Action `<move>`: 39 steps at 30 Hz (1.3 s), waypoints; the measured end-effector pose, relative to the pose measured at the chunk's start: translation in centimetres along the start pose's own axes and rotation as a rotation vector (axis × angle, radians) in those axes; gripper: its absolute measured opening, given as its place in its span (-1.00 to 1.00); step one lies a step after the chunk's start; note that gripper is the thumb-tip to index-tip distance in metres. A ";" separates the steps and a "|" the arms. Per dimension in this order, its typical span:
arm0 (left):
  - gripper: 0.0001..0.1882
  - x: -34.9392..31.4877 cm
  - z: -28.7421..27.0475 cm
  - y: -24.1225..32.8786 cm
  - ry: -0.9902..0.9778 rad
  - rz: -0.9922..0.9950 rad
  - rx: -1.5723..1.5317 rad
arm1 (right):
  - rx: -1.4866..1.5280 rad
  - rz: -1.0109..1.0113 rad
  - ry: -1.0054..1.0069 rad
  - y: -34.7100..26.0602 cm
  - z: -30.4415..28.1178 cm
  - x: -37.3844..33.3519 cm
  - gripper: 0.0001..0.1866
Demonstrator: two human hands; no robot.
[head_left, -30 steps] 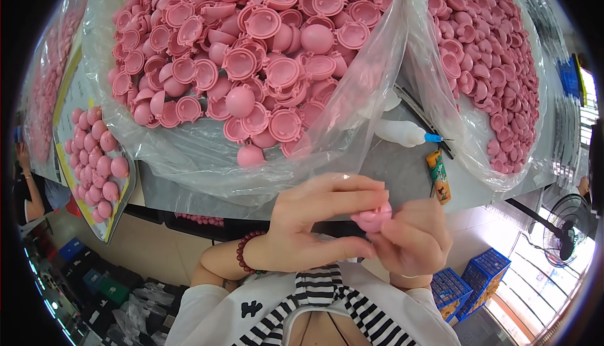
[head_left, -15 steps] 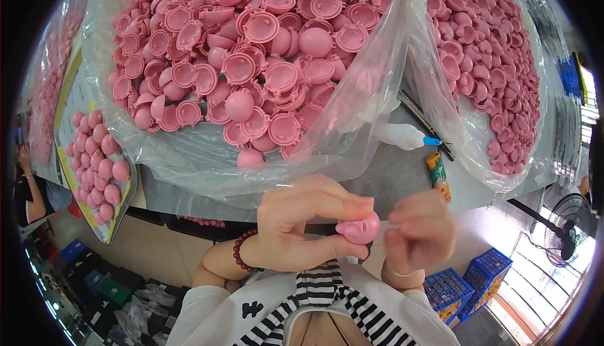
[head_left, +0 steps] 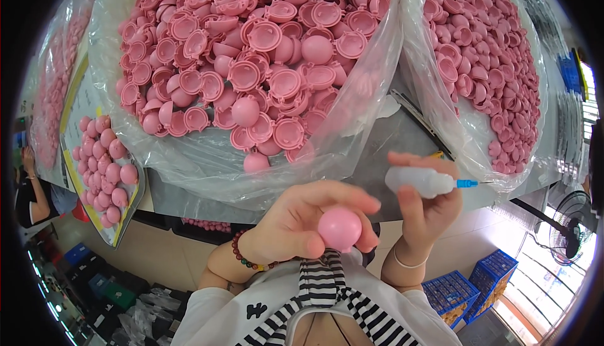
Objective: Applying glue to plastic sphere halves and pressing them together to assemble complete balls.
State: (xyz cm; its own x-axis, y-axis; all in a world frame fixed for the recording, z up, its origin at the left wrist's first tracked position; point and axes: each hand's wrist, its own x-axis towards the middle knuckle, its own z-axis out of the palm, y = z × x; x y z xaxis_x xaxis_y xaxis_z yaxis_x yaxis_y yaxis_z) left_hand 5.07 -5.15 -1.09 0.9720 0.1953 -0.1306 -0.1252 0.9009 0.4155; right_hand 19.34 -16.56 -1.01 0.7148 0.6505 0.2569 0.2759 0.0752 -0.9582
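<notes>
A smooth pink plastic ball (head_left: 340, 228) rests in the curled fingers of my left hand (head_left: 286, 220), just past the table's near edge. In my right hand (head_left: 431, 210) is a soft white squeeze bottle (head_left: 420, 182), lying sideways between thumb and fingers. Its blue needle tip (head_left: 466, 183) points right, away from the ball. Beyond my hands, a heap of pink half-shells (head_left: 264, 34) with rims and small tabs spreads over clear plastic sheeting.
A second heap, of smaller pink pieces (head_left: 491, 62), lies in plastic at the right. Several pink balls (head_left: 100, 163) sit on a yellow-edged board at the left. A thin dark tool (head_left: 423, 124) lies between the heaps. Blue crates (head_left: 450, 295) and a fan (head_left: 563, 229) stand at lower right.
My right hand has picked up the white squeeze bottle from the table and holds it off the surface. The pink ball has been turned in my left hand, so its smooth side faces up.
</notes>
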 end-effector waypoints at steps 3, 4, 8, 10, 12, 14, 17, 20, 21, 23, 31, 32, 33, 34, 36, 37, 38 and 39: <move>-0.44 -0.3 -0.4 0.1 -0.005 0.021 0.079 | -0.058 0.019 -0.056 -0.2 -0.6 -0.8 -0.70; -0.46 -0.4 -0.6 0.1 -0.022 0.041 0.128 | -0.086 0.029 -0.074 -0.2 -0.7 -1.0 -0.70; -0.65 -1.6 -0.7 1.2 -0.159 0.243 0.242 | -0.119 -0.004 0.085 -0.1 -1.8 -1.1 -0.66; -0.67 -2.6 -1.5 3.7 -0.451 0.346 0.571 | -0.152 0.072 0.148 0.1 -2.6 -0.4 -0.63; -0.73 -5.8 -1.9 7.8 -0.440 0.381 0.935 | -0.174 0.045 0.098 0.7 -3.4 0.2 -0.62; -0.76 -8.4 -3.7 10.4 -0.374 0.418 1.062 | -0.222 0.018 0.063 1.2 -4.0 0.3 -0.61; -0.73 -11.8 -4.7 12.7 1.189 1.069 1.513 | -0.176 -0.009 -0.031 0.7 -3.8 0.6 -0.57; -0.71 -13.7 -7.0 14.6 1.526 0.710 2.184 | -0.058 -0.064 0.031 0.3 -2.9 0.1 -0.51; -0.71 -12.6 -8.1 14.2 1.468 0.866 2.083 | -0.072 -0.064 0.038 0.2 -2.8 -0.2 -0.51; -0.73 -11.1 -7.2 13.4 1.386 1.004 2.141 | -0.005 -0.129 0.031 -0.3 -2.1 -0.6 -0.49; -0.74 -3.3 -3.9 9.5 0.705 0.639 2.331 | 0.003 -0.081 -0.125 -1.0 -0.3 -1.1 -0.52; -0.75 -3.5 -4.1 9.6 0.713 0.651 2.330 | 0.005 -0.082 -0.125 -1.0 -0.5 -1.1 -0.52; -0.76 -3.4 -4.3 9.7 0.714 0.661 2.326 | 0.010 -0.062 -0.131 -1.0 -0.6 -1.2 -0.53; -0.76 -3.5 -4.1 9.3 0.707 0.659 2.325 | 0.014 -0.042 -0.136 -1.0 -0.7 -1.3 -0.53; -0.78 -3.9 -3.0 7.8 0.768 0.783 1.945 | 0.103 0.009 -0.108 -1.0 -1.0 -1.7 -0.54; -0.80 -4.4 -2.1 7.0 0.688 0.823 1.760 | 0.205 0.058 -0.094 -1.2 -0.9 -1.9 -0.54; -0.82 -4.4 -1.5 6.3 0.454 0.823 1.510 | 0.265 0.069 -0.099 -1.4 -0.6 -2.0 -0.54; -0.83 -4.6 -1.0 5.4 0.241 0.810 1.251 | 0.326 0.082 -0.112 -1.5 0.0 -2.2 -0.54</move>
State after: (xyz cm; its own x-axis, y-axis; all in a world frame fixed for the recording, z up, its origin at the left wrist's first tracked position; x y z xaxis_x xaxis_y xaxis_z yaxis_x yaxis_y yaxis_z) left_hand -0.29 -0.76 0.85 0.6549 0.6324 0.4138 -0.2294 -0.3554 0.9061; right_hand 17.32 -18.08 -0.13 0.6461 0.7419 0.1794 -0.0117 0.2447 -0.9695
